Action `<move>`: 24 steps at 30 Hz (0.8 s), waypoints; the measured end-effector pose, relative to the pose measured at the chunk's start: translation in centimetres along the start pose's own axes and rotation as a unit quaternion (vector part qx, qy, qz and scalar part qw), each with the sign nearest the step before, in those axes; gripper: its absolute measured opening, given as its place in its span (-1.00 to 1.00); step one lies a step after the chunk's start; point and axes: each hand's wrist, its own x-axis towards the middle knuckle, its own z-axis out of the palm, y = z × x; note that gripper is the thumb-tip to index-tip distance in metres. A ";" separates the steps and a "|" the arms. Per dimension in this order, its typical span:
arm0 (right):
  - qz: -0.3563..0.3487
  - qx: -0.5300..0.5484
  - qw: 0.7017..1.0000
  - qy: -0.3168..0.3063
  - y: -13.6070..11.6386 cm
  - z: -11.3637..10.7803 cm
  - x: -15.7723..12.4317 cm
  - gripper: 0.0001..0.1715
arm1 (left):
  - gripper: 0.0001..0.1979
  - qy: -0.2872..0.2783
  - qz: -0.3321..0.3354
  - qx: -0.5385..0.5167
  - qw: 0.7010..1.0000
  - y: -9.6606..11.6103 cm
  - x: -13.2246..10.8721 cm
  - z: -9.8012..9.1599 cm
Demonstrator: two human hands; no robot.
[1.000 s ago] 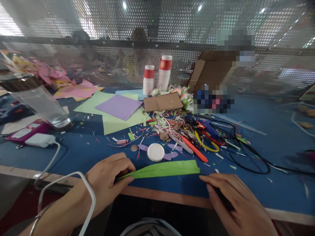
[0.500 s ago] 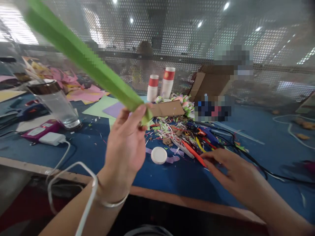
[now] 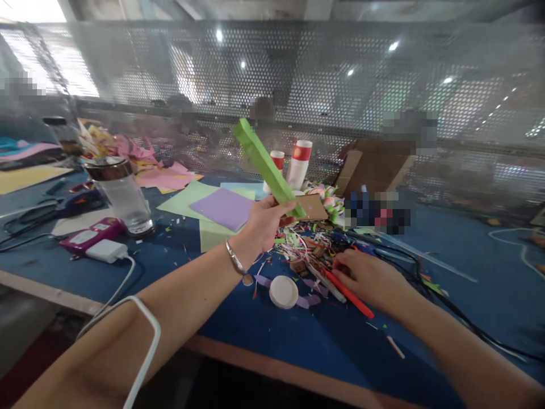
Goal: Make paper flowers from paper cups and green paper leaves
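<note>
My left hand is raised over the blue table, fingers pinched on the lower end of a folded green paper strip that points up and to the left. My right hand rests palm down on the heap of paper scraps, its fingers curled over a red stick and a white stick. Whether it grips either one I cannot tell. A round white lid lies just in front of the heap.
Purple and pale green paper sheets lie at left centre. A glass jar, a pink device and a white charger stand left. Two red-and-white cups, a cardboard piece and black cables sit behind and right. A perforated screen backs the table.
My left hand lifted the green strip off the table edge, swung it up, then carried it forward over the heap. My right hand moved from the table edge into the scrap pile.
</note>
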 end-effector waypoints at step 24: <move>0.074 0.586 0.803 -0.081 -1.8 -2.6 0.7 -0.56 | -0.90 0.039 -0.080 -0.065 0.994 -2.2 -0.8 -1.2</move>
